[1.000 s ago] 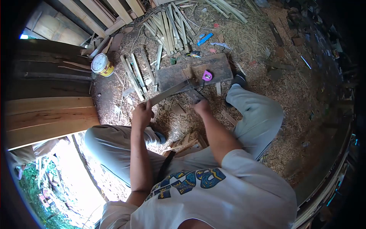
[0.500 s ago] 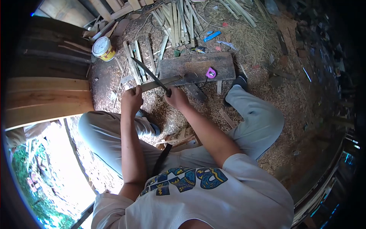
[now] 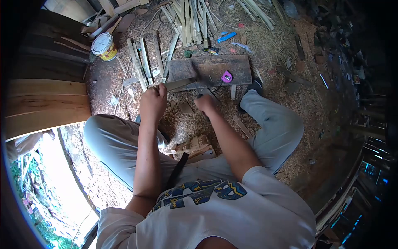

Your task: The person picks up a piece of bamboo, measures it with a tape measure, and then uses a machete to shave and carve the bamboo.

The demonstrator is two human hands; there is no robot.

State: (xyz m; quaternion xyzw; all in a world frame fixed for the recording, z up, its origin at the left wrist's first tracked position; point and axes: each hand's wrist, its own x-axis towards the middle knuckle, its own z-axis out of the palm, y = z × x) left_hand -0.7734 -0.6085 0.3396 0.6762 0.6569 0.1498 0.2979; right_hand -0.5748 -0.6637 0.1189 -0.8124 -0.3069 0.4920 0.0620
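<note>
My left hand [image 3: 152, 101] is closed around one end of a flat bamboo strip [image 3: 176, 84]. The strip's far end reaches over a worn wooden board [image 3: 232, 64] on the ground. In my right hand [image 3: 206, 103], fingers wrap the dark handle of a machete [image 3: 199, 96]. Its blade is smeared by motion and shows only as a dark streak near the strip's far end. A pink tape measure [image 3: 226, 76] rests on the board, right of the strip.
More split strips [image 3: 137, 62] lie beyond my left hand, with a larger pile [image 3: 186, 23] farther back. A lidded paint bucket [image 3: 104, 46] stands at the left by the plank wall [image 3: 45, 97]. Wood shavings cover the ground, and offcuts [image 3: 195, 145] lie between my legs.
The machete has swung from lying slantwise across the strip, pointing left, toward the board. My right hand has shifted right, away from the left hand. My left hand still grips the strip.
</note>
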